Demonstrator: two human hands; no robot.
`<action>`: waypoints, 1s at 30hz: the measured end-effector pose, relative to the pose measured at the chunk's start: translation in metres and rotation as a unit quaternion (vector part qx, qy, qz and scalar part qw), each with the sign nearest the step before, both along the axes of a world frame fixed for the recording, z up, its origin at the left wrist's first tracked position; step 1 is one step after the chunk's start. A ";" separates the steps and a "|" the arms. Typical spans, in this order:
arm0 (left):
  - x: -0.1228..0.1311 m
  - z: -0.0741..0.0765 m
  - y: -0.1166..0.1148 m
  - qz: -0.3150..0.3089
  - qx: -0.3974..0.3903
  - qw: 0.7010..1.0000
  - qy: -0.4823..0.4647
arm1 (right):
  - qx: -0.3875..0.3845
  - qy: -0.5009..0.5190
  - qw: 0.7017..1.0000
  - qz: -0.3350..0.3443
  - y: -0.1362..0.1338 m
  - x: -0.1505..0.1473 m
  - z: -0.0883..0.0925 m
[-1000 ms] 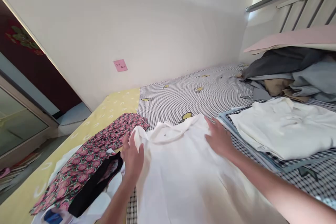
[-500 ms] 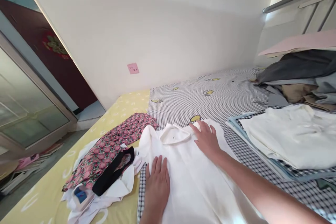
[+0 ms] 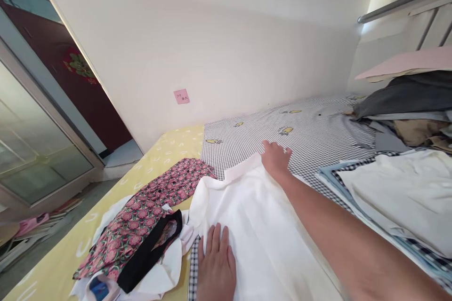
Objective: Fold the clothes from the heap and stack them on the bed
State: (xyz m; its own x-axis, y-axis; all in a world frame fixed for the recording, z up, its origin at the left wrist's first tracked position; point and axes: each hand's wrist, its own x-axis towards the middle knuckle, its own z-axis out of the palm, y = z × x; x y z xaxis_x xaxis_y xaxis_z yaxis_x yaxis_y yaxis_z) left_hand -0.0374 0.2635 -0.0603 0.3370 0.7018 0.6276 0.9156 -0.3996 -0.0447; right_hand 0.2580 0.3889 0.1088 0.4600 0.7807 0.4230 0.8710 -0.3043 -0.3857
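Observation:
A white shirt (image 3: pixel 254 225) lies spread on the checked bed sheet (image 3: pixel 310 136) in front of me. My left hand (image 3: pixel 216 268) rests flat on the shirt's near left part, fingers stretched out. My right hand (image 3: pixel 276 159) reaches across to the shirt's far top edge by the collar, fingers curled down on the cloth; whether it pinches the fabric I cannot see.
A pink floral garment (image 3: pixel 141 216) with a black piece (image 3: pixel 148 254) lies on white cloth at the left, on a yellow sheet (image 3: pixel 165 146). Folded white clothes (image 3: pixel 406 193) and a pile of grey and tan garments (image 3: pixel 406 108) sit at the right. Wall behind, sliding door at left.
My right hand has pushed further up to the shirt's top edge and the collar is now folded or covered. My left hand slid slightly toward me. The camera shifted a little.

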 end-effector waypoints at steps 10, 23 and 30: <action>0.000 0.003 0.001 0.004 0.039 0.999 0.027 | 0.013 -0.100 0.962 0.254 -0.115 -0.043 -0.102; 0.003 0.013 0.003 0.049 -0.049 0.997 0.015 | -0.066 -0.046 0.996 -0.026 -0.189 0.035 -0.151; 0.008 0.041 -0.018 0.031 -0.154 0.987 -0.042 | 0.081 0.225 0.968 0.071 -0.217 0.040 -0.138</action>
State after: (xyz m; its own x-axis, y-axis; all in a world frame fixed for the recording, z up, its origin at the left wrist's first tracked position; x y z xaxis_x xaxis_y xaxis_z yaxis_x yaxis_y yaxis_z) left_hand -0.0290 0.2450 -0.0194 0.2433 0.8815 0.4047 0.9339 -0.3255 0.1476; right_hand 0.2977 0.1717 -0.0290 0.5201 0.7891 0.3270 0.6317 -0.0977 -0.7690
